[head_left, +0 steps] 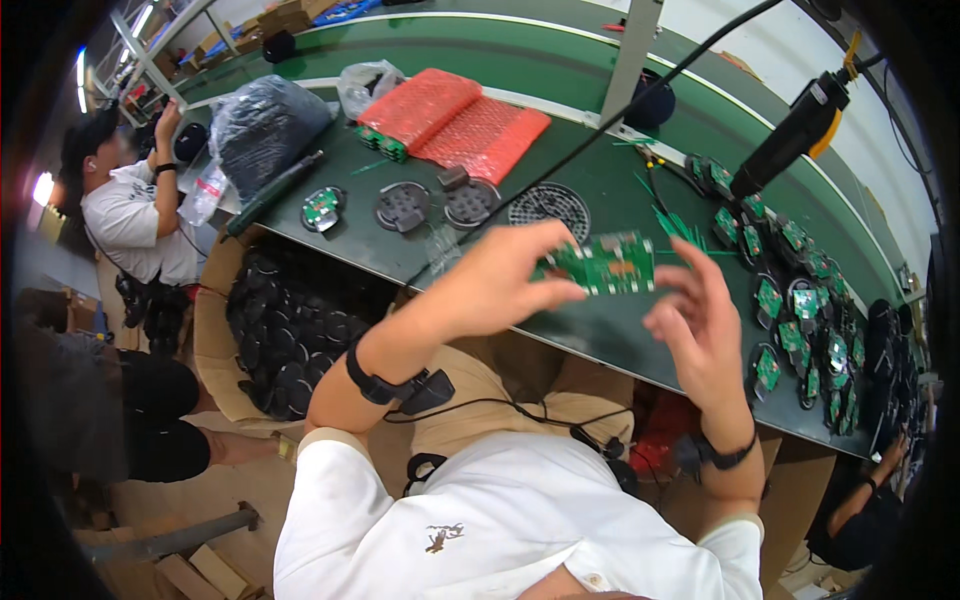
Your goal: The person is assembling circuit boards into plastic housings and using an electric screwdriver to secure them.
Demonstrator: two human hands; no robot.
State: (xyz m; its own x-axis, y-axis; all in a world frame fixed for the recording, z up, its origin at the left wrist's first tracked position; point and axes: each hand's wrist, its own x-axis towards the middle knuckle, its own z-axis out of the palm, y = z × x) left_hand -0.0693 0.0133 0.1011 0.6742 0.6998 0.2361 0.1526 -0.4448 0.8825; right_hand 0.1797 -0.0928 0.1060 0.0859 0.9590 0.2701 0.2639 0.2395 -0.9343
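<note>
My left hand [505, 278] grips a rectangular green circuit board [612, 264] by its left end, thumb below and fingers above, over the front of the green bench. My right hand [700, 335] is beside the board's right end, its fingers and thumb apart, holding nothing. Beyond the board lies a round black perforated cover [550, 210]. Left of that are two round black housings [403, 206] and a round piece with a small green board [322, 209] on it. Thin green strips [690, 232] lie scattered past my right hand, near a pair of pliers [655, 170].
A black power screwdriver [795, 135] hangs at the right above many round assemblies with green boards [800, 310]. Red bubble wrap [480, 130] and a dark plastic bag [265, 125] lie at the back. A carton [215, 345] of black parts stands below left. Other people [140, 210] are nearby.
</note>
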